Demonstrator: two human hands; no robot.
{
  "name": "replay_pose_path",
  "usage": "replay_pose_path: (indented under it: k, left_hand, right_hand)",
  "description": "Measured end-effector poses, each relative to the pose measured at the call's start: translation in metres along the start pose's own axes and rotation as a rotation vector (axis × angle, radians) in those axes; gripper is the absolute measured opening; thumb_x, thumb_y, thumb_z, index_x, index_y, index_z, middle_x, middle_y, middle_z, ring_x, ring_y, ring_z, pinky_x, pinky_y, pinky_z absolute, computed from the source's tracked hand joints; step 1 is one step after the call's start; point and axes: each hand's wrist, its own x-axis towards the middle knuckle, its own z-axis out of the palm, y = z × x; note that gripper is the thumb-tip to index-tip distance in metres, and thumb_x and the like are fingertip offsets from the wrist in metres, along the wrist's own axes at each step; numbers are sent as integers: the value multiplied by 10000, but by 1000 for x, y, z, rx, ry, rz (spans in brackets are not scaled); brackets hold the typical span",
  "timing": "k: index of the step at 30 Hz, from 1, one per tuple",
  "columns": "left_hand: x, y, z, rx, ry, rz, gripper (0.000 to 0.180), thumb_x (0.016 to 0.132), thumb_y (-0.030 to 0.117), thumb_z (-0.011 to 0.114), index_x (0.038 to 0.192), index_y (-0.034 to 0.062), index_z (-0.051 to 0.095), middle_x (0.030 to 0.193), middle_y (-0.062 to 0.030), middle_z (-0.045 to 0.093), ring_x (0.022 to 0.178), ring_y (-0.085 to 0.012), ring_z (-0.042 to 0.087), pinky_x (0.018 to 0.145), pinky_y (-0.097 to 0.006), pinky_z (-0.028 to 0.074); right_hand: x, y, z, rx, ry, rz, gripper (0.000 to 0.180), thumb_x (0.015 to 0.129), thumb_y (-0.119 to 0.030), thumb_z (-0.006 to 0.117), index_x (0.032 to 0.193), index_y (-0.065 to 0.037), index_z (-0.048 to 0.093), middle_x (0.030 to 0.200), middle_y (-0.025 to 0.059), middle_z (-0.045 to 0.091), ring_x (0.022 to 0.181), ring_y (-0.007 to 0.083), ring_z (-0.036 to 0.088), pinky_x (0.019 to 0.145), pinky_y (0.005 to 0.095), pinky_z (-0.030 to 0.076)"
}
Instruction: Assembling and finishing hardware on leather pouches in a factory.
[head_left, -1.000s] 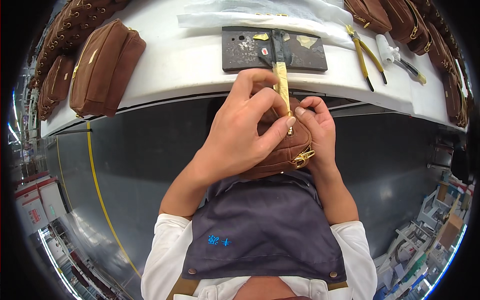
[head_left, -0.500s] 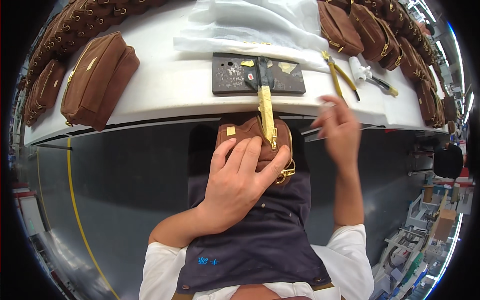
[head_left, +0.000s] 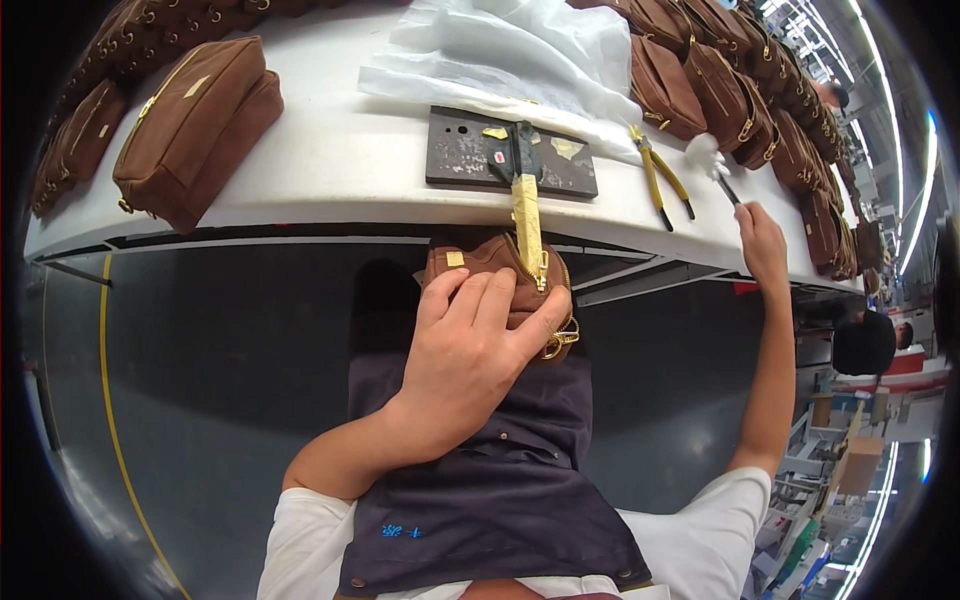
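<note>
My left hand (head_left: 470, 350) grips a small brown zip pouch (head_left: 490, 262) and holds it just below the white table's front edge. A gold-wrapped strip (head_left: 527, 225) hangs over that edge from a dark plate (head_left: 460, 150) and lies on the pouch's gold zipper. My right hand (head_left: 762, 245) is stretched out to the right edge of the table. Its fingertips pinch the dark handle end of a thin tool with a white fluffy tip (head_left: 712, 165). Yellow-handled pliers (head_left: 660, 180) lie just left of that tool.
A large brown bag (head_left: 195, 125) lies at the table's left with more bags behind it. A row of several brown bags (head_left: 740, 90) curves along the right. Crumpled clear plastic sheets (head_left: 520, 50) lie behind the plate. Another person (head_left: 865, 340) sits at far right.
My right hand left the pouch and swung out right to the white-tipped tool. My left hand stayed on the pouch, which now sits lower against the gold strip.
</note>
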Motion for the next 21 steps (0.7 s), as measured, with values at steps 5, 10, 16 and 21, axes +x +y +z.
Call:
replay_pose_path:
  k: [5,10,16,21]
  left_hand:
    - [-2,1,-2,-23,-40,-10,413,819,125,633,1220,215,674,1030,-73,624,984,-204,629,968,-397,415]
    - [0,2,-1,-12,-54,-13,428,818,113,635,1231,218,666,1041,-66,624,981,-208,627,972,-404,417]
    - [-1,3,0,-28,-96,-56,454,820,102,639,1254,236,637,1021,-35,615,959,-191,623,981,-399,415]
    - [-2,5,2,-28,-45,-49,415,839,114,626,1235,237,644,1002,-10,609,946,-187,619,981,-397,414]
  right_hand:
    - [-76,-116,-29,1001,-258,479,307,1050,-375,485,997,-81,551,662,-44,434,469,39,387,431,216,335]
    - [-118,-160,-35,875,-332,308,256,1051,-283,514,1022,-37,582,667,-29,490,492,38,431,436,198,345]
    - [-145,-182,-30,584,-174,-57,306,1020,-149,597,1289,-3,609,776,9,617,584,35,451,526,195,351]
    - [-146,-193,-26,311,-35,-370,375,940,-21,661,1314,-23,634,759,39,554,613,107,454,553,252,383]
